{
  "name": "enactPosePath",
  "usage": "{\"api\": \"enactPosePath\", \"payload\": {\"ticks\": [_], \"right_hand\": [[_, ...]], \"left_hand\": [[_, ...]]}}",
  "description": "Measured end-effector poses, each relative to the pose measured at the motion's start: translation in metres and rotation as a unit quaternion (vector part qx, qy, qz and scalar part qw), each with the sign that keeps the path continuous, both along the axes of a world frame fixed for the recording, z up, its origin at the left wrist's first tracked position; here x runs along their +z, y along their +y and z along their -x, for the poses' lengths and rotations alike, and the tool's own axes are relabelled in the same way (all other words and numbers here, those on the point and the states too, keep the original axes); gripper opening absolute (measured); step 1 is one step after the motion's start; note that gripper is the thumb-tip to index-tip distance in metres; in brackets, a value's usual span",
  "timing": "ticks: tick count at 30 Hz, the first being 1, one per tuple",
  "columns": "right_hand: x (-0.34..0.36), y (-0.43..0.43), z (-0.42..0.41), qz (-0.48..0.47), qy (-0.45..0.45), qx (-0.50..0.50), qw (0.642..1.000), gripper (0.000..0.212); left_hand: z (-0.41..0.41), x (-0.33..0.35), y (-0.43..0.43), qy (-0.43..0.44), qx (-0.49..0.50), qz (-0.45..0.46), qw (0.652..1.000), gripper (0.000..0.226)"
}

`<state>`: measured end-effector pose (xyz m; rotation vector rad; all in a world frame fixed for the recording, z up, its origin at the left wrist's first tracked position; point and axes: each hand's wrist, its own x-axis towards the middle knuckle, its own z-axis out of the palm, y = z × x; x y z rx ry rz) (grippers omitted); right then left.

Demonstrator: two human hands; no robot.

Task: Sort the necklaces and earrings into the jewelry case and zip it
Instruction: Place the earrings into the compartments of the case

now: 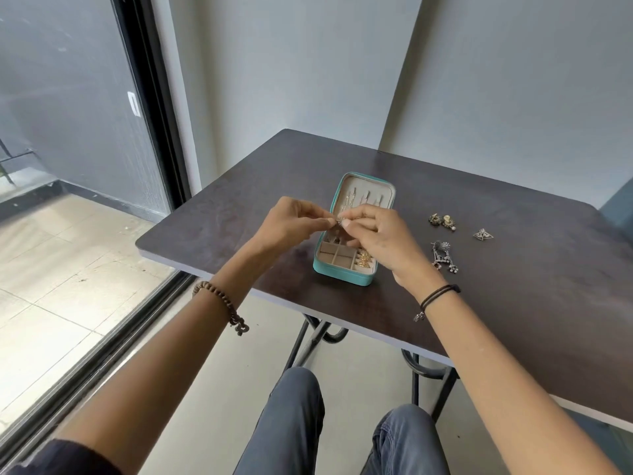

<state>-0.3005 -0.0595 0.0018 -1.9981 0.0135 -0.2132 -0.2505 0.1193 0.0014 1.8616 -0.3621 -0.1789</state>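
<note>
A teal jewelry case (342,274) lies open on the dark table (513,286), lid flat at the far end with pieces hanging inside it. Gold earrings (363,259) fill its near right compartment. My left hand (291,221) and my right hand (380,234) meet above the case, both pinching one small silvery earring (339,221) between fingertips. To the right on the table lie a pair of round dark earrings (442,221), a triangular silver earring (483,234) and long dangling silver earrings (443,257).
The table's near edge runs diagonally above my knees (294,406). A glass sliding door with a black frame (154,108) stands at the left. Walls close the table's far side.
</note>
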Motion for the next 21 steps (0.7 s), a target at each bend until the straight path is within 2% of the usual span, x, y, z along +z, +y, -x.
{"api": "enactPosePath", "payload": {"ticks": [11, 17, 21], "right_hand": [[-0.006, -0.006, -0.008, 0.076, -0.004, 0.004, 0.997, 0.01], [-0.006, 0.0, -0.014, 0.142, -0.016, -0.007, 0.99, 0.012], [-0.008, 0.002, -0.017, 0.174, -0.039, -0.015, 0.984, 0.016]], "left_hand": [[0.003, -0.007, -0.004, -0.015, 0.032, -0.05, 0.998, 0.011], [-0.001, -0.007, -0.01, -0.077, 0.06, -0.158, 0.983, 0.014], [-0.002, -0.006, -0.011, -0.084, 0.055, -0.175, 0.979, 0.014]]}}
